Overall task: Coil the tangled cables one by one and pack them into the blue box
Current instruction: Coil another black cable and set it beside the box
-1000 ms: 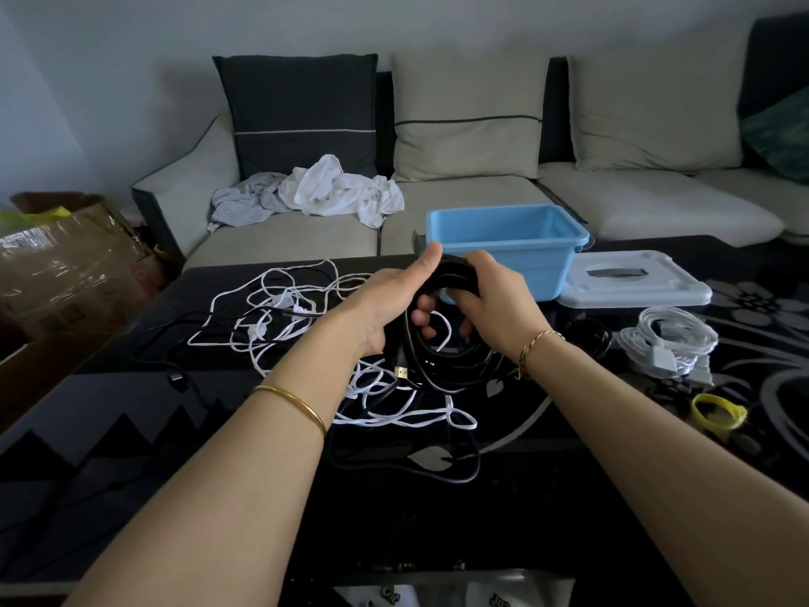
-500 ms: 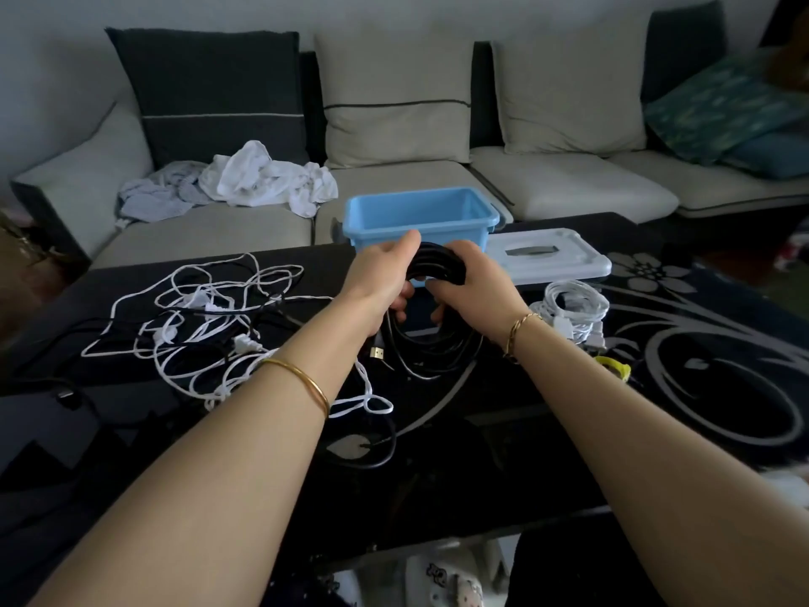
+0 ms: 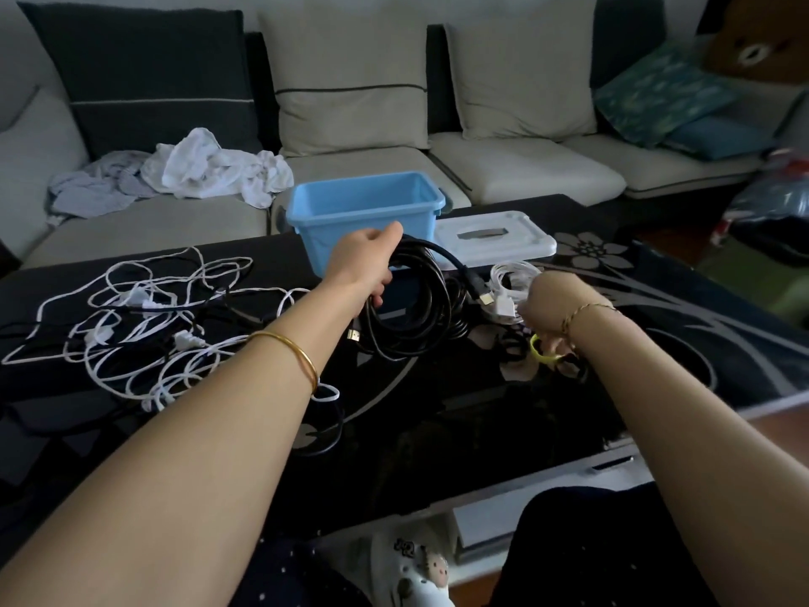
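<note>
My left hand (image 3: 365,260) grips a coiled black cable (image 3: 420,308) by its top, holding it upright just in front of the blue box (image 3: 363,212). One plug end of the coil (image 3: 479,291) sticks out to the right. My right hand (image 3: 549,313) is off the coil, lower right, with its fingers closed on a yellow-green band (image 3: 540,350) on the table. A tangle of white cables (image 3: 144,326) lies spread on the left of the black table. A coiled white cable (image 3: 512,282) rests behind my right hand.
The box's white lid (image 3: 490,243) lies right of the box. The glossy black table (image 3: 437,409) has a grey flower pattern. A sofa with cushions and crumpled clothes (image 3: 205,173) stands behind. Bags (image 3: 770,212) sit at the far right.
My right hand has let go of the black coil and moved down and right to the yellow-green band. The left hand alone now holds the coil. The view has swung right.
</note>
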A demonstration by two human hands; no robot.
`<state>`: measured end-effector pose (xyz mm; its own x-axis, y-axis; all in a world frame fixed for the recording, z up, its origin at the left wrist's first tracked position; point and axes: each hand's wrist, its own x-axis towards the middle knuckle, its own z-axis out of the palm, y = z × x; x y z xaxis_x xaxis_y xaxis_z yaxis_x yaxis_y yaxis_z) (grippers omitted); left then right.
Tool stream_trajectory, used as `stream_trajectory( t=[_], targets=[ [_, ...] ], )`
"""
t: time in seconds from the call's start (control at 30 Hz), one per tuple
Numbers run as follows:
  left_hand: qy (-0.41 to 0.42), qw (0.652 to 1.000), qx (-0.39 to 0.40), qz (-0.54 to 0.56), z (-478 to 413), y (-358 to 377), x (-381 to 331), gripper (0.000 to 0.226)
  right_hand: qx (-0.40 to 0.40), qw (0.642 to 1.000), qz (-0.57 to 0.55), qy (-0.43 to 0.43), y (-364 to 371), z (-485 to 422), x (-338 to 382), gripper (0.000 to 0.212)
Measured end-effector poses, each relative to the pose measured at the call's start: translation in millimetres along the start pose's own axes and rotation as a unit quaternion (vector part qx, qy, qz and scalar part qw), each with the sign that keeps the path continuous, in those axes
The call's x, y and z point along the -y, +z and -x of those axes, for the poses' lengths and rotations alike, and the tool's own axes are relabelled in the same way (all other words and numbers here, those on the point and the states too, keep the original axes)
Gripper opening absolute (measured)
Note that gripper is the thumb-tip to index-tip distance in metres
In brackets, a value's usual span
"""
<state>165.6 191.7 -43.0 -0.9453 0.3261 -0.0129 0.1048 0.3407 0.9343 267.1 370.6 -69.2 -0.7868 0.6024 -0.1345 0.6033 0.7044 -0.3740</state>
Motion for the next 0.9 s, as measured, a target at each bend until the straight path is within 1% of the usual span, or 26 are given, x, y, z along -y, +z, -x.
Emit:
stream_trajectory(
  t=[0.03,0.07,0.1,0.2,0.23,0.27,0.3,0.33,0.37,0.4,0.43,0.5,0.57,0.63,0.7,0.73,0.8,0.87,0.9],
  targets=[
    [0.001,1.000,0.000,0.000,-0.5,1.1,-0.1,0.024,0.043,0.998,0.038,0.019,4.4,1.8,-4.9,0.025],
    [0.000,1.000,0.001,0.001,-0.5,2.2,-0.5,0.024,0.066,0.995,0.066,0.033,8.5,3.1,-7.9,0.025],
    [0.000,1.000,0.003,0.002,-0.4,3.1,-0.7,0.023,0.067,0.993,0.089,0.035,11.5,4.0,-10.0,0.026],
    [-0.001,1.000,0.001,0.004,-0.3,4.3,-0.4,0.020,0.041,0.991,0.121,0.027,19.8,3.0,-15.3,0.027],
    [0.000,1.000,0.000,0.006,-0.6,4.3,-0.2,0.021,0.035,0.992,0.121,0.025,22.2,3.2,-15.8,0.023],
    [0.000,1.000,-0.001,0.008,-0.9,4.1,-0.1,0.022,0.030,0.991,0.126,0.025,24.5,3.3,-16.3,0.013],
    [0.001,1.000,-0.001,0.008,-1.2,3.7,0.0,0.023,0.022,0.991,0.132,0.018,27.2,2.8,-17.5,0.009],
    [0.001,1.000,-0.001,0.009,-1.2,3.2,0.0,0.024,0.014,0.990,0.140,0.017,29.9,1.2,-18.9,0.020],
    [0.002,1.000,-0.003,0.010,-1.1,2.7,0.2,0.024,0.004,0.989,0.146,0.014,31.3,1.2,-19.4,0.026],
    [0.003,1.000,-0.005,0.011,-0.9,2.1,0.1,0.023,-0.006,0.989,0.146,0.014,31.8,0.1,-20.0,0.027],
    [0.005,1.000,-0.007,0.011,-1.1,1.4,0.3,0.023,-0.017,0.990,0.138,0.009,31.0,-0.6,-19.8,0.023],
    [0.008,1.000,-0.013,0.011,-1.6,-0.3,0.8,0.022,-0.031,0.992,0.118,0.005,25.1,-3.4,-19.2,0.006],
    [0.012,1.000,-0.019,0.012,-2.2,-1.6,1.3,0.023,-0.015,0.995,0.098,-0.013,13.5,-7.6,-19.3,0.014],
    [0.020,0.999,-0.027,0.006,-2.8,-2.7,1.9,0.027,0.025,0.996,0.071,-0.046,0.0,-7.5,-20.2,0.018],
    [0.033,0.999,-0.038,-0.008,-3.8,-3.4,2.6,0.032,0.038,0.996,0.020,-0.072,-12.5,-2.0,-21.0,0.017],
    [0.040,0.998,-0.046,-0.018,-4.7,-3.5,3.0,0.035,0.027,0.996,-0.017,-0.084,-17.9,0.5,-20.5,0.016],
    [0.053,0.996,-0.066,-0.036,-6.4,-4.7,3.4,0.042,-0.031,0.986,-0.116,-0.117,-27.2,6.2,-14.6,0.015],
    [0.064,0.993,-0.082,-0.051,-6.7,-6.3,3.7,0.048,-0.096,0.953,-0.234,-0.168,-35.3,12.2,-1.7,0.013],
    [0.071,0.992,-0.087,-0.060,-5.8,-7.0,3.5,0.049,-0.112,0.932,-0.284,-0.195,-38.4,16.5,6.9,0.011]
  ],
)
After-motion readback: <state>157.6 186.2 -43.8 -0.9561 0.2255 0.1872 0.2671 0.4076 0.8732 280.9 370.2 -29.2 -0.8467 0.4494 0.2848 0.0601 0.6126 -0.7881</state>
